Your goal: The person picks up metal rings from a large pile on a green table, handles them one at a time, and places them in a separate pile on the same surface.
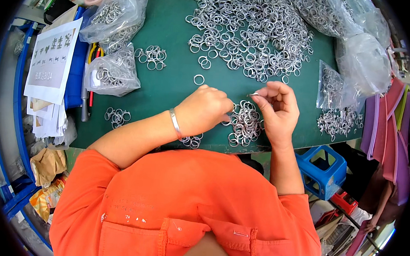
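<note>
My right hand (278,108) is closed in a pinch, with a small silver ring (253,95), seen nearly edge-on, between thumb and forefinger. To its left, my left hand (202,110) has its fingers curled inward, palm down. Whatever those fingers hold is hidden, though their tips come close to a small heap of rings (245,125) between the hands. One loose ring (198,79) lies just beyond my left hand. Farther off spreads a large pile of silver rings (251,33). A few more rings (192,140) lie under my left wrist, by the table's near edge.
The green table (165,93) also bears ring clusters (151,57) (117,117) at left, bags of rings (113,72) and pliers (94,52). At right are a clear bag (330,86) and small metal parts (339,121). A blue stool (322,171) stands below the right edge.
</note>
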`<action>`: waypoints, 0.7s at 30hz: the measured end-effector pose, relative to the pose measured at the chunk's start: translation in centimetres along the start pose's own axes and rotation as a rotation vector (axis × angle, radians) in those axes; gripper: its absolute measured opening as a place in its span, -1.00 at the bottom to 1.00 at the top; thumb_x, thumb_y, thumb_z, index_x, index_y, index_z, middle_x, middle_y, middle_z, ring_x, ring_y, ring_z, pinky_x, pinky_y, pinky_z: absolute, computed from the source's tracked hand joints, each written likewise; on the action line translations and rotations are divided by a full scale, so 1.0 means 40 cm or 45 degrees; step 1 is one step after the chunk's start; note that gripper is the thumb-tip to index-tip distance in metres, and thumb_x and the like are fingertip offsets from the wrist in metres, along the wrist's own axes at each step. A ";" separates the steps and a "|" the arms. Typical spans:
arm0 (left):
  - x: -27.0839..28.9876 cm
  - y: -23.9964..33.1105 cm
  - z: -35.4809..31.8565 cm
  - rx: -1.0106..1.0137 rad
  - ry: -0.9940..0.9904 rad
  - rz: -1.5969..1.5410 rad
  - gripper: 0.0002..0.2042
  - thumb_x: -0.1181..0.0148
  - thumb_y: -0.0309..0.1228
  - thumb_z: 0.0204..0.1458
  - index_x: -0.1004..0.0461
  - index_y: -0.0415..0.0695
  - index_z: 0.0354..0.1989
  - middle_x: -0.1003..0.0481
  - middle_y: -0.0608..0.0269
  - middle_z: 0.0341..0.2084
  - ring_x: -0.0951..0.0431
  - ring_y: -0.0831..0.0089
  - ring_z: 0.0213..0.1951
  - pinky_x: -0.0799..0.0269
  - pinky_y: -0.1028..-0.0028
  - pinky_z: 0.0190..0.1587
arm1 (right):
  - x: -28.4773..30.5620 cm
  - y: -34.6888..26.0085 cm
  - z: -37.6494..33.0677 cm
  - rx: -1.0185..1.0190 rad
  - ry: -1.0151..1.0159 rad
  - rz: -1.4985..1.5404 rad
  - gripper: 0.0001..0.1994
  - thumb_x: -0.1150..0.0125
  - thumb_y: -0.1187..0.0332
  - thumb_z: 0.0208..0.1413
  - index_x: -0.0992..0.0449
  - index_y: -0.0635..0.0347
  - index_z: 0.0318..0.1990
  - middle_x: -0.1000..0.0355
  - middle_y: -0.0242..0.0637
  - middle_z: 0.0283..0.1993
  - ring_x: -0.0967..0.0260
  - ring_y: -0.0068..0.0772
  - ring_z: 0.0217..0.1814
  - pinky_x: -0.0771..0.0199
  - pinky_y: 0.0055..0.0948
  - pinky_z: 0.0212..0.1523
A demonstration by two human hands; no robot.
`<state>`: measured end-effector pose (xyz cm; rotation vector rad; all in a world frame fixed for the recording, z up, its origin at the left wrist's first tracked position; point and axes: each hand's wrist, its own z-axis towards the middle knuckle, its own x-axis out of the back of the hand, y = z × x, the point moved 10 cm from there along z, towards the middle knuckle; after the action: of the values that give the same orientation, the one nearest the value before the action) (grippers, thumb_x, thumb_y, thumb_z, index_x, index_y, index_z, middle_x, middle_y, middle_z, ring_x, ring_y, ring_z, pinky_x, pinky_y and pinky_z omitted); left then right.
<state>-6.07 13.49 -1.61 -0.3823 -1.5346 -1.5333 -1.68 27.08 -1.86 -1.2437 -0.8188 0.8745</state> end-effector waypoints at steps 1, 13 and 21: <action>0.011 -0.003 0.001 0.005 0.036 -0.078 -0.83 -0.37 -0.42 -0.17 -0.51 -0.12 -0.40 -0.48 0.27 -0.49 -0.52 0.26 -0.37 -0.37 0.32 -0.26 | -0.002 -0.012 -0.005 0.056 0.003 -0.023 -0.65 -0.27 0.71 -0.01 -0.38 0.32 -0.05 -0.52 -0.25 -0.30 -0.50 -0.53 -0.27 -0.52 -0.56 -0.18; 0.139 -0.012 -0.011 0.128 0.304 -0.525 -0.87 -0.37 -0.54 -0.11 -0.57 -0.20 -0.37 -0.56 0.25 -0.48 -0.59 0.46 -0.41 -0.48 0.51 -0.36 | -0.112 -0.124 -0.020 0.366 -0.271 -0.327 -0.91 -0.28 0.63 -0.03 -0.56 0.30 -0.34 -0.55 -0.20 -0.32 -0.53 -0.34 -0.33 -0.50 -0.47 -0.29; 0.101 -0.030 -0.134 0.113 -0.263 -0.342 -0.90 -0.35 -0.50 -0.12 -0.55 -0.18 -0.44 -0.51 0.18 -0.51 -0.55 0.21 -0.42 -0.47 0.37 -0.34 | -0.248 -0.055 0.050 0.356 -0.545 -0.832 -0.90 -0.27 0.46 0.00 -0.57 0.19 -0.29 -0.44 -0.22 -0.39 -0.44 -0.12 -0.28 -0.47 -0.25 -0.27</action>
<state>-7.19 6.91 -0.27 -0.3000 -1.8698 -1.6638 -7.62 18.82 0.13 -0.4832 -1.2981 0.6839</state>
